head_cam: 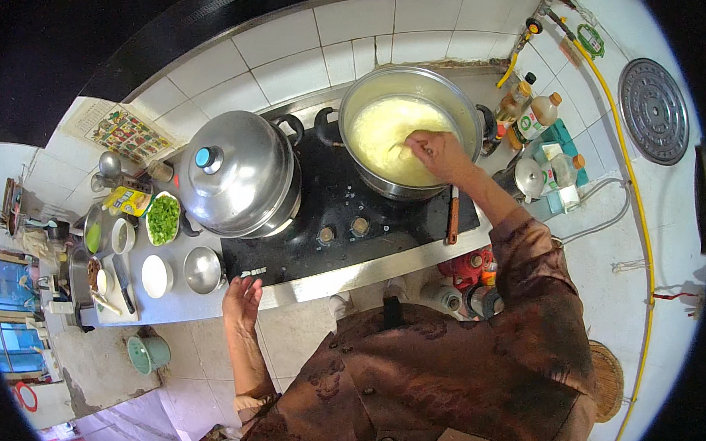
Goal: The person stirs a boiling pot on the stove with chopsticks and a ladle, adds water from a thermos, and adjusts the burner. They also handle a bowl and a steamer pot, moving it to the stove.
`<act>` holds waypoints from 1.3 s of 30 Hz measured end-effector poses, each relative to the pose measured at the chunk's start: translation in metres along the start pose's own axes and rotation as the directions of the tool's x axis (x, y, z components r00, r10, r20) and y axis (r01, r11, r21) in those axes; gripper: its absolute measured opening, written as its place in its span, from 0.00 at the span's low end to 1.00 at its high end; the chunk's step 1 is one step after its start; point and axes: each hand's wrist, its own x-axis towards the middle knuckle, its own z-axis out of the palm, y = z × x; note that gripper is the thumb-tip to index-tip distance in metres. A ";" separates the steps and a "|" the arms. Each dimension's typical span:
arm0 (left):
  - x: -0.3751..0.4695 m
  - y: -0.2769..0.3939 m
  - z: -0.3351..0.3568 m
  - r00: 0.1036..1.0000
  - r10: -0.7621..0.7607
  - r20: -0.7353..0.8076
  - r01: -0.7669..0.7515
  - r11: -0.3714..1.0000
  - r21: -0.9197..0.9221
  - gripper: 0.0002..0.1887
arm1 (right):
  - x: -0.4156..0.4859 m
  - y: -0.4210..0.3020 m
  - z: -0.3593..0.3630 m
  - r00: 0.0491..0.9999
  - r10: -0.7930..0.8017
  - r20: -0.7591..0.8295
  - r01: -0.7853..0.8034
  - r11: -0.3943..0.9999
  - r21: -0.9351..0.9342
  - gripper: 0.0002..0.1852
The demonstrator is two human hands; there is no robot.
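Note:
My right hand [439, 153] is over the front right part of a large steel pot [375, 172] of pale yellow liquid [393, 125]. Its fingers are curled around what looks like a utensil dipping into the liquid, mostly hidden by the hand. Near the edge of the black gas hob [289, 254], my left hand [243, 295] hangs with its fingers apart, holding nothing. A steel bowl [202, 270] stands just left of it. Left of the open pot, a steel steamer pot with a domed lid [239, 160] covers the other burner.
A wooden-handled utensil [453, 218] lies by the hob's right edge. Chopped greens [164, 218] fill a dish on the left, near a white bowl [157, 275] and a knife [124, 283] on a cutting board. Condiment bottles [533, 118] stand at the back right. A yellow hose [632, 170] runs down the wall.

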 end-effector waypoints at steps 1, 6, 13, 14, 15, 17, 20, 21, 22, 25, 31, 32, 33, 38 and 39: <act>-0.006 0.004 0.009 0.999 0.016 0.029 -0.016 1.000 0.011 0.18 | 0.001 0.006 -0.005 0.999 0.038 0.011 -0.036 0.992 -0.117 0.16; -0.021 0.008 0.028 0.993 0.070 0.096 -0.077 0.995 0.065 0.18 | -0.012 -0.022 -0.031 0.981 0.120 0.154 -0.096 0.984 -0.150 0.16; -0.055 0.010 0.067 0.963 -0.034 0.267 -0.015 0.984 0.179 0.21 | -0.020 -0.078 -0.088 0.964 0.260 -0.055 -0.252 0.959 0.126 0.14; -0.057 0.009 0.067 0.955 -0.034 0.294 -0.026 0.980 0.199 0.21 | -0.027 -0.086 -0.097 0.971 0.203 -0.127 -0.196 0.978 0.069 0.13; -0.057 0.010 0.071 0.942 -0.049 0.332 -0.029 0.974 0.225 0.21 | -0.037 -0.094 -0.104 0.968 0.151 -0.200 -0.155 0.988 -0.005 0.11; -0.061 0.009 0.084 0.918 -0.102 0.383 -0.005 0.963 0.269 0.20 | -0.062 -0.107 -0.097 0.978 -0.027 -0.208 0.001 0.993 -0.121 0.06; -0.068 0.003 0.101 0.862 -0.156 0.483 -0.014 0.944 0.329 0.21 | -0.094 -0.118 -0.069 0.990 -0.137 -0.028 0.126 0.960 -0.249 0.05; -0.072 0.004 0.108 0.849 -0.180 0.497 -0.016 0.931 0.364 0.21 | -0.099 -0.120 -0.063 0.988 -0.141 0.061 0.152 0.949 -0.277 0.07; -0.077 0.005 0.115 0.837 -0.201 0.509 -0.021 0.918 0.397 0.21 | -0.102 -0.121 -0.062 0.988 -0.147 0.046 0.154 0.952 -0.266 0.07; -0.089 0.005 0.131 0.781 -0.255 0.571 -0.067 0.873 0.483 0.23 | -0.105 -0.127 -0.060 0.990 -0.137 -0.023 0.126 0.959 -0.253 0.07; -0.113 -0.001 0.154 0.567 -0.338 0.751 -0.256 0.794 0.551 0.19 | -0.104 -0.155 -0.048 0.957 -0.233 -0.174 0.184 0.948 -0.258 0.09; -0.120 0.002 0.155 0.565 -0.290 0.772 -0.291 0.806 0.516 0.19 | -0.098 -0.175 -0.045 0.942 -0.296 -0.161 0.253 0.937 -0.239 0.10; -0.127 0.005 0.152 0.551 -0.250 0.796 -0.325 0.814 0.481 0.19 | -0.098 -0.194 -0.043 0.924 -0.351 -0.150 0.313 0.922 -0.230 0.10; -0.153 0.030 0.138 0.635 -0.007 0.773 -0.229 0.954 0.196 0.20 | -0.078 -0.237 0.023 0.911 -0.391 0.131 0.308 0.857 0.414 0.18; -0.154 0.035 0.131 0.669 0.001 0.743 -0.209 0.960 0.187 0.20 | -0.071 -0.243 0.035 0.820 -0.554 0.144 0.463 0.790 0.403 0.20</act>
